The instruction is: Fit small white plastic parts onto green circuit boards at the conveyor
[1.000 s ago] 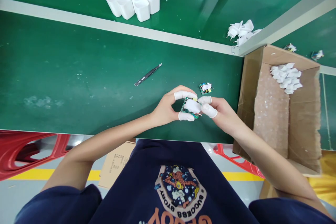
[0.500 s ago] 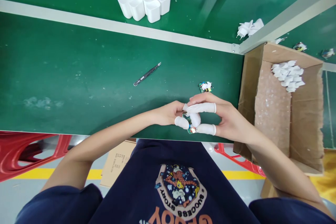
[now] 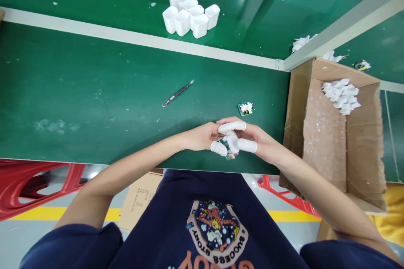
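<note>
Near the table's front edge, my left hand (image 3: 206, 136) grips a small green circuit board (image 3: 227, 154) between its fingers and a thumb in a white finger cover. A white piece (image 3: 232, 141) sits against the board. My right hand (image 3: 252, 138), with white covers on its thumb and a finger, closes round the white piece from the right. Fingers partly hide both parts. A second circuit board (image 3: 245, 109) with white material on it lies just beyond my hands. Black tweezers (image 3: 178, 93) rest on the green table further left.
Several white cups (image 3: 182, 23) stand beyond a pale metal bar (image 3: 142, 38). At the right, a cardboard box (image 3: 296, 109) holds a pile of white pieces (image 3: 341, 96). More white pieces (image 3: 301, 43) and another board (image 3: 362, 65) lie behind it.
My right thumb and fingers have drawn closer together around the white piece. The view has shifted slightly, and the second board is now fully uncovered.
</note>
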Tool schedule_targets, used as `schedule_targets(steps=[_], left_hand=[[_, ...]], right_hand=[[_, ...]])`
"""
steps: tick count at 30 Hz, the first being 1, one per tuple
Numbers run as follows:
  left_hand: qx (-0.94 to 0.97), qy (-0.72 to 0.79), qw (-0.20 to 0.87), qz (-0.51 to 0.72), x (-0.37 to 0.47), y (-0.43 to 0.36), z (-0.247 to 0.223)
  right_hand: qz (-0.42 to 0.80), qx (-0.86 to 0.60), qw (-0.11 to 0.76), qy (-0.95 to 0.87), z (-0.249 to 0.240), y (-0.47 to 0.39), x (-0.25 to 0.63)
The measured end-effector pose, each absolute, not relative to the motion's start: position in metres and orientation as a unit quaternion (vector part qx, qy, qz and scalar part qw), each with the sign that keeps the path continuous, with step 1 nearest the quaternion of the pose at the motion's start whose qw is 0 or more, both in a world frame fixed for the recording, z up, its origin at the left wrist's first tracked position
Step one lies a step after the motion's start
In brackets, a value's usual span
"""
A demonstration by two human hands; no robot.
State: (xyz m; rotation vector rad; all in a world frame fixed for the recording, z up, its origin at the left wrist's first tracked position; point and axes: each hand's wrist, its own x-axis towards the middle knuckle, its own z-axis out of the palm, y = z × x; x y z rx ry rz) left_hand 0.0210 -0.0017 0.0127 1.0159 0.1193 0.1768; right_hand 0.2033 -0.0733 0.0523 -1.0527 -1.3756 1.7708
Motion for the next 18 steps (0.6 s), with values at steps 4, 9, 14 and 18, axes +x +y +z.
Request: schedule_targets(steps=[4, 9, 14, 18], left_hand=[[0.511, 0.070, 0.854, 0.076, 0.0193, -0.0007, 0.0106], [0.533, 0.062, 0.842, 0.055, 0.0180, -0.0004, 0.0081], [0.535, 0.058, 0.841, 0.052, 0.0173, 0.0020, 0.0086], [0.529, 0.063, 0.843, 0.076, 0.0160, 0.0059, 0.0157]], right_hand=[[0.669, -0.420, 0.337, -0.513, 0.0539, -0.0736, 0.1999], [0.665, -0.448, 0.350, -0.485, 0.0508, -0.0741, 0.1947], [0.678, -0.452, 0.351, -0.462, 0.0503, -0.0732, 0.1944], [0.656, -0.413, 0.342, -0.530, 0.0509, -0.0729, 0.1968]])
